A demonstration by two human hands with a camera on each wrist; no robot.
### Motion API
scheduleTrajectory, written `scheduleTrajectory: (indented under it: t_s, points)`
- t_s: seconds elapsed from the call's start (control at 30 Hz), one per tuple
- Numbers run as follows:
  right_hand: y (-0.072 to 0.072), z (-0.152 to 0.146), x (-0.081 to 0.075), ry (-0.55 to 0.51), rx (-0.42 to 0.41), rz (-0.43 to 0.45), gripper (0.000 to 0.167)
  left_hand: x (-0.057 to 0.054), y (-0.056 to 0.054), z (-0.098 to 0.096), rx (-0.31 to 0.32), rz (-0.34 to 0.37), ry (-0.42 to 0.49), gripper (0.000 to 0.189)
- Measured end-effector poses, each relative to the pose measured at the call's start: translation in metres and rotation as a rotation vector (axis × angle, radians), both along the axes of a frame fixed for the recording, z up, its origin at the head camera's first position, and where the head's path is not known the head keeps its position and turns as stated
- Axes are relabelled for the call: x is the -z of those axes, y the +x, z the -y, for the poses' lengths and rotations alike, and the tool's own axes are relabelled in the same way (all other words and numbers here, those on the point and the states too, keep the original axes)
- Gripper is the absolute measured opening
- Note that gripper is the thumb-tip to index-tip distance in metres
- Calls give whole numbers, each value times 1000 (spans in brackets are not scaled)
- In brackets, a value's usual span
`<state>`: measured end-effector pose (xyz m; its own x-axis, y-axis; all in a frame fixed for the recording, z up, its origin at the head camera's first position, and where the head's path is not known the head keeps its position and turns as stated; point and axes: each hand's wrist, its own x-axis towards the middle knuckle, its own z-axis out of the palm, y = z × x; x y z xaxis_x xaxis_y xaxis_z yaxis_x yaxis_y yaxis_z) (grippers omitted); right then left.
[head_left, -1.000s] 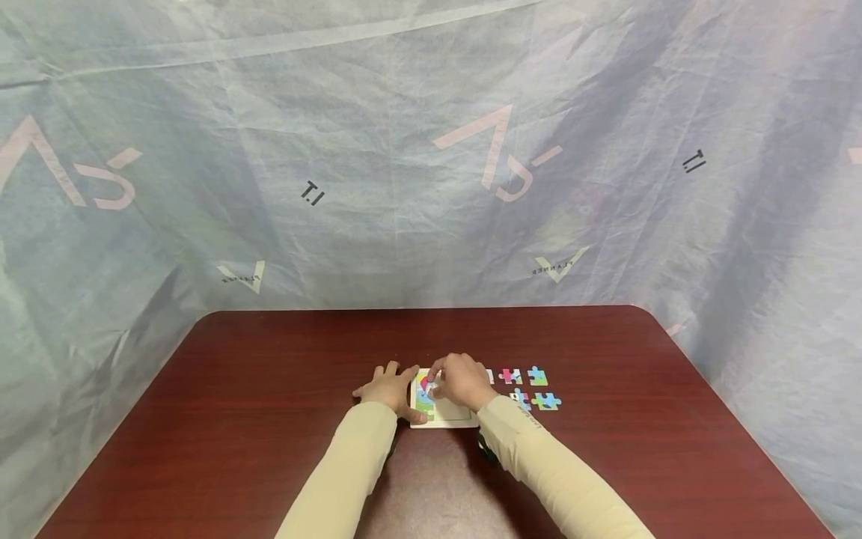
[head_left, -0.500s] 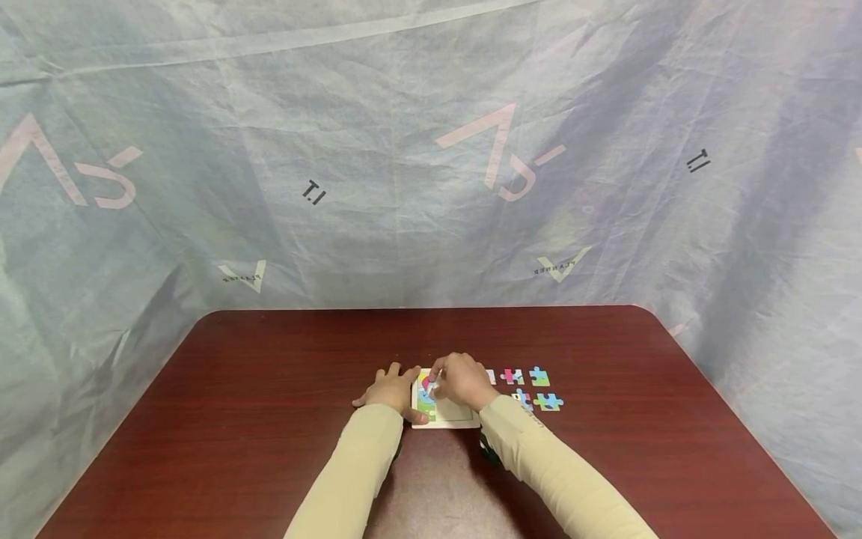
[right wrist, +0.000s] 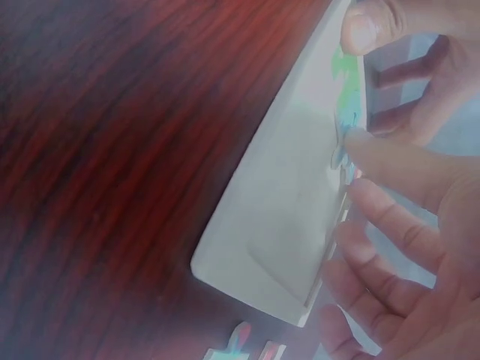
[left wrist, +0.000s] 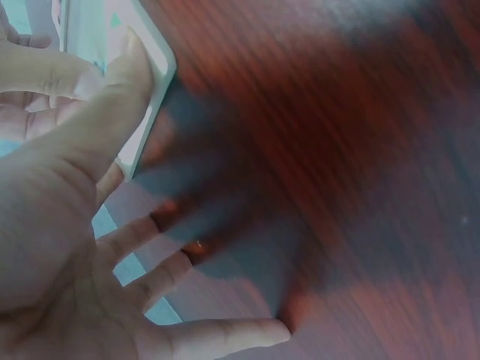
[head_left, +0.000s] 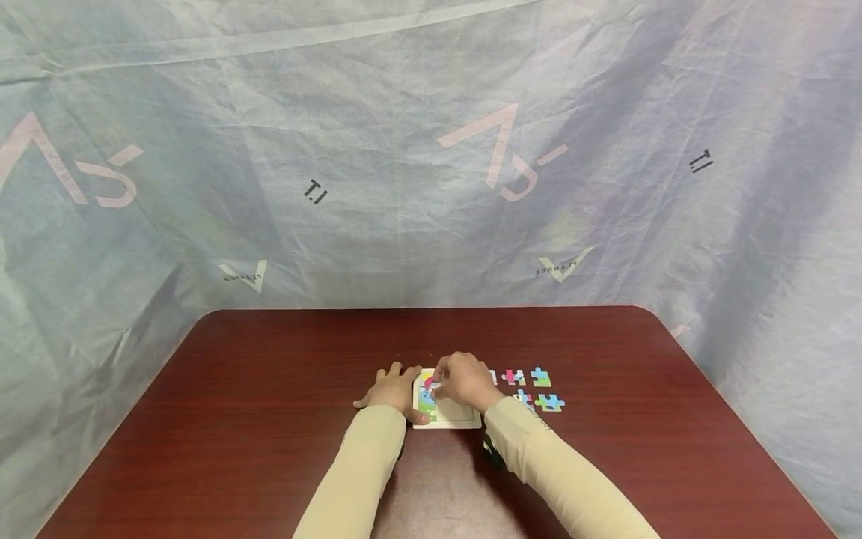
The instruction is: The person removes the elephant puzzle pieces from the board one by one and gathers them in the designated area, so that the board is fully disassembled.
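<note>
A white-framed puzzle tray (head_left: 459,413) lies between both hands, with a column of colourful pieces along its left side and bare backing to the right. My left hand (head_left: 390,392) rests at its left edge, fingers spread on the table. In the left wrist view, the left thumb (left wrist: 129,67) presses on the tray's frame. My right hand (head_left: 466,380) reaches over the tray, with thumb and forefinger on a blue puzzle piece (right wrist: 346,142) at the inner edge of the filled column. The right hand hides the tray's upper middle.
Loose jigsaw pieces lie right of the tray: a pink one (head_left: 514,376), a blue-green one (head_left: 541,376), another blue-green one (head_left: 550,403) and one partly behind the right wrist (head_left: 524,400). A printed grey cloth (head_left: 404,247) hangs behind the dark red table (head_left: 303,352).
The right hand stays over the same part of the tray, its fingers shifting only slightly. The left hand keeps its place; the whole view drifts a little.
</note>
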<state>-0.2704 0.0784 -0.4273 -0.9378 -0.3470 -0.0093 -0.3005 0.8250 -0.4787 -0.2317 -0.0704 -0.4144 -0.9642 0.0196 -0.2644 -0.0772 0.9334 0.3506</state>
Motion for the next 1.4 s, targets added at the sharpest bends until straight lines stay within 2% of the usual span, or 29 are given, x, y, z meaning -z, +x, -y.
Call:
scheduleTrajectory:
  t_s: [0.17,0.3,0.43,0.73,0.97,1.13,1.4]
  points:
    - [-3,-3,0,-5,0,-22,17,3,-1,-1,1,-10,-4,89]
    - [-5,-4,2,23,2,-46,23,4,-1,-1,1,-15,-3,89]
    - [-6,-4,5,18,-18,-32,26,5,-2,0,4,-4,-4,89]
    - [-11,-2,4,-40,-54,-5,19,6,-1,1,2,4,-5,90]
    - [-12,-3,-2,-22,-84,24,23,3,0,0,0,10,6,90]
    - [-12,-2,-3,-24,-100,13,23,3,0,1,-1,8,12,89]
    - [-14,-3,-4,-8,-86,57,23,2,0,0,4,17,1,90]
